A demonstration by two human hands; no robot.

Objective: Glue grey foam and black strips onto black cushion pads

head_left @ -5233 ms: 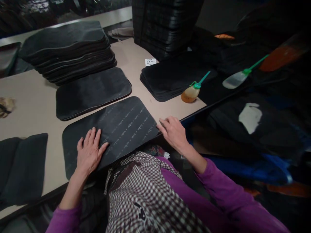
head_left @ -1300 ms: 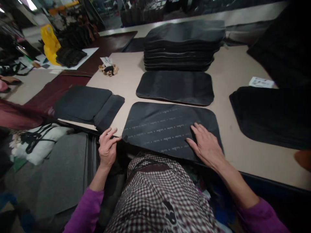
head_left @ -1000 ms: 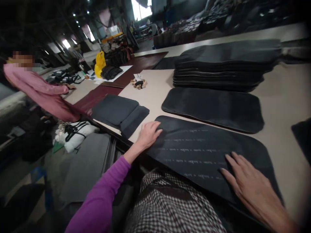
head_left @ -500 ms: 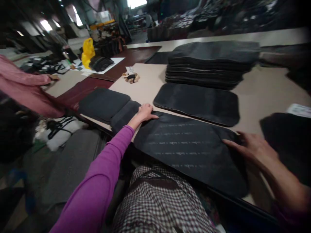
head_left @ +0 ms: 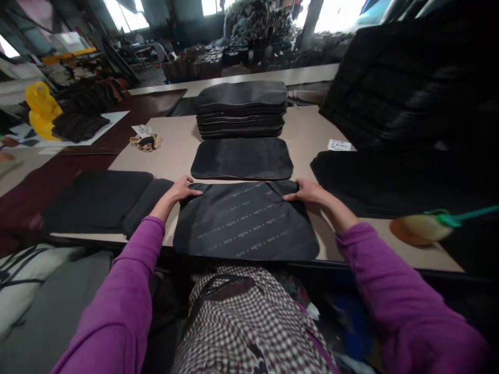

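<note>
A dark printed sheet [head_left: 245, 221] with rows of pale lettering lies flat on the tan table [head_left: 175, 150] in front of me. My left hand [head_left: 179, 190] grips its far left corner, fingers curled over the edge. At the far right corner my right hand [head_left: 307, 191] pinches the same sheet. Just beyond it lies a single black rounded panel [head_left: 241, 159], and behind that stands a stack of black panels [head_left: 241, 108].
Folded dark pieces [head_left: 101, 200] lie to the left. A low black stack [head_left: 370, 179] and a tall black pile [head_left: 413, 78] sit on the right, with a green-nozzled squeeze bottle [head_left: 424, 227] near the front edge. A small tan bundle [head_left: 146, 141] and a yellow bag [head_left: 39, 109] lie farther left.
Both hands slid from the sheet's near part up to its two far corners. My view swung from the left back to the table's middle; the person in pink is out of sight.
</note>
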